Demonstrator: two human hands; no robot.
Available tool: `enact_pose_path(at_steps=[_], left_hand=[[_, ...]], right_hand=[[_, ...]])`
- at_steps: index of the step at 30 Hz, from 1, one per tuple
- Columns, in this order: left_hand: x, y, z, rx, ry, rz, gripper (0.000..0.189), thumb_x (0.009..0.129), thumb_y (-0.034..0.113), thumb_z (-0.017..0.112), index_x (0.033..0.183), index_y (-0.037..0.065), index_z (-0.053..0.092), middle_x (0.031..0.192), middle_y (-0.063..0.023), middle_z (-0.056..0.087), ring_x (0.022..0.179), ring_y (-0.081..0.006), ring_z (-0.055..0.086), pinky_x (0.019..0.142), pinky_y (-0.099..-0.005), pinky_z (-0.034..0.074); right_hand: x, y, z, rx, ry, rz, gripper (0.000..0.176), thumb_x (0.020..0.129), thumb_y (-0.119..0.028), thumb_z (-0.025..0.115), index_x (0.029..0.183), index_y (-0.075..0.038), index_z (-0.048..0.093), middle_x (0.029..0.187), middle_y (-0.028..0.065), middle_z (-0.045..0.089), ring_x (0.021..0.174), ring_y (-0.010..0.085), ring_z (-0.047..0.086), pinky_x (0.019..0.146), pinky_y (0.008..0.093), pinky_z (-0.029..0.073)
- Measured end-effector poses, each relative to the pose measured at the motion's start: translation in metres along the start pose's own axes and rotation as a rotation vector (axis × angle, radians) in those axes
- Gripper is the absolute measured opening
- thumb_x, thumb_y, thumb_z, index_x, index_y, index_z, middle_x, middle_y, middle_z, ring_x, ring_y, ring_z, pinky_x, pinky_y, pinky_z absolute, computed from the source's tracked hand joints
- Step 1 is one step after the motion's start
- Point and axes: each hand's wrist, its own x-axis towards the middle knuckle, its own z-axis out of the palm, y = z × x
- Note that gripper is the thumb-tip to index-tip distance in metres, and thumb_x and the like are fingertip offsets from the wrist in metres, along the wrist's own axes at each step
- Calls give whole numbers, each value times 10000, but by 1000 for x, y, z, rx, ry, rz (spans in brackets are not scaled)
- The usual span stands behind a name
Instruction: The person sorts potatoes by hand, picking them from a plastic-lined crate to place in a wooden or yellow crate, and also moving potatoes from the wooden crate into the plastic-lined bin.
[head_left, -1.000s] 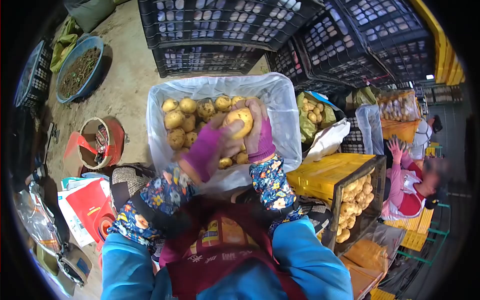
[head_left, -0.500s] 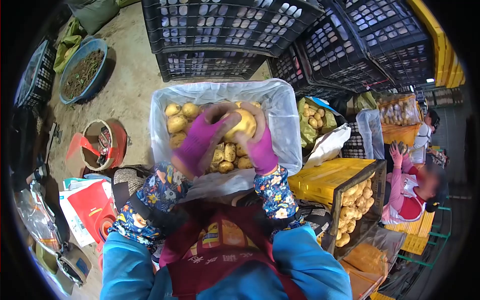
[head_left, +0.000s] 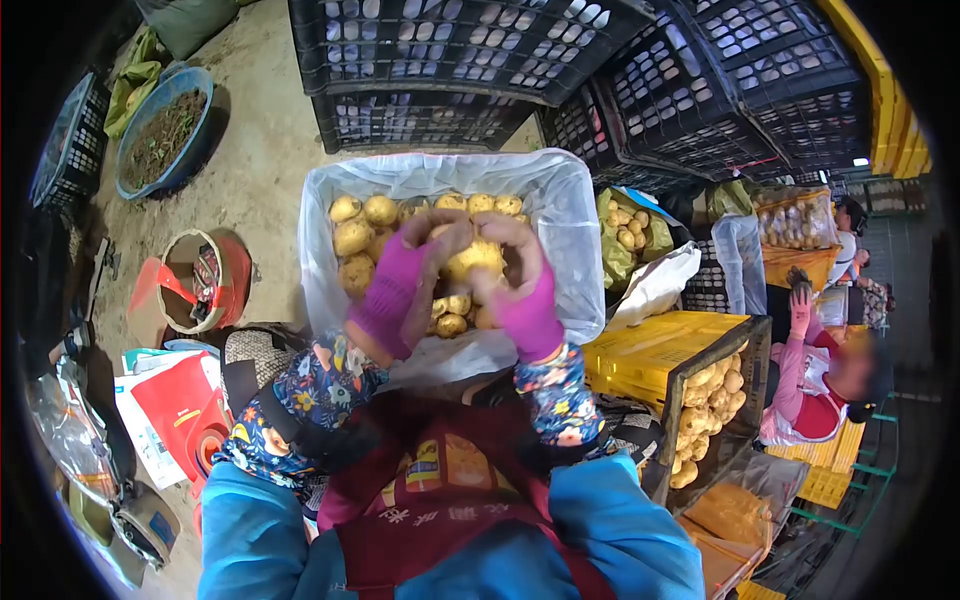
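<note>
Two purple-gloved hands fill the middle of my head view: the left hand [head_left: 408, 278] and the right hand [head_left: 525, 300] have their fingers clamped around one large potato [head_left: 470, 258], its outline slightly blurred. I see it held above a plastic-lined bin [head_left: 570, 230], where loose potatoes [head_left: 351, 236] lie. To the right, a yellow crate [head_left: 640, 350] shows more potatoes in its opening. Black crates [head_left: 420, 50] are stacked beyond the bin, and a blue basin [head_left: 196, 143] of dark soil sits on the floor to the left.
</note>
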Motion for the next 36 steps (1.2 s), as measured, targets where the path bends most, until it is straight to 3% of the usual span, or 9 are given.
enact_pose_path(at_steps=[5,6,11,17,22,25,27,33,36], left_hand=[[3,26,-24,237,140,233,296,1020,217,446,1179,-12,545,1098,-113,620,1019,-179,613,814,-312,552],[8,25,-41,822,173,518,261,1024,189,452,1154,-16,548,1071,-121,631,996,-185,624,851,-313,542],[9,48,-40,27,114,166,323,989,107,525,1286,-17,501,1131,-144,623,1036,-192,625,903,-317,533],[14,34,-48,266,94,370,604,908,-4,609,1459,44,367,1211,-153,598,1103,-199,618,943,-305,529],[19,23,-64,684,73,455,578,903,8,594,1444,48,394,1211,-149,596,1085,-202,622,950,-309,520],[17,26,-58,473,52,305,482,959,145,539,1414,27,432,1234,-152,585,1094,-201,613,960,-310,500],[16,24,-49,395,29,223,461,990,230,504,1391,8,455,1248,-157,578,1112,-202,601,971,-309,483],[-3,16,-7,580,-108,35,519,1027,346,424,1324,-76,483,1301,-203,556,1257,-237,509,1052,-319,399],[-4,-7,-22,808,-331,375,501,1012,330,462,1338,-50,489,1311,-177,565,1248,-241,523,1054,-340,408]], right_hand=[[39,60,-37,130,213,394,393,908,-243,646,1208,-3,562,1157,118,616,1083,206,592,915,322,466],[41,103,-54,-43,141,473,436,903,-278,656,1228,-2,563,1149,122,624,1088,213,595,917,326,472],[29,180,-39,-862,-648,706,480,849,-286,682,1292,-122,598,1228,149,632,1137,328,597,971,402,468],[-23,281,16,-1315,-885,15,523,810,-258,712,1313,-225,570,1168,58,636,1126,257,592,949,436,441],[4,252,7,-851,-887,277,652,762,-250,786,1338,-139,501,1204,72,600,1136,263,571,954,408,462],[9,235,-10,137,-346,667,712,716,-210,838,1314,-68,478,1210,108,570,1142,247,559,952,384,482],[23,164,-21,279,-196,658,718,730,-158,839,1314,-12,446,1242,105,508,1221,215,479,997,341,450],[28,38,-40,-281,-220,68,775,700,-180,830,1373,-64,464,1237,88,568,1093,216,596,954,334,482],[11,3,-43,-400,-166,119,606,753,-269,796,1266,-45,564,1105,98,654,1045,202,628,901,299,484]])
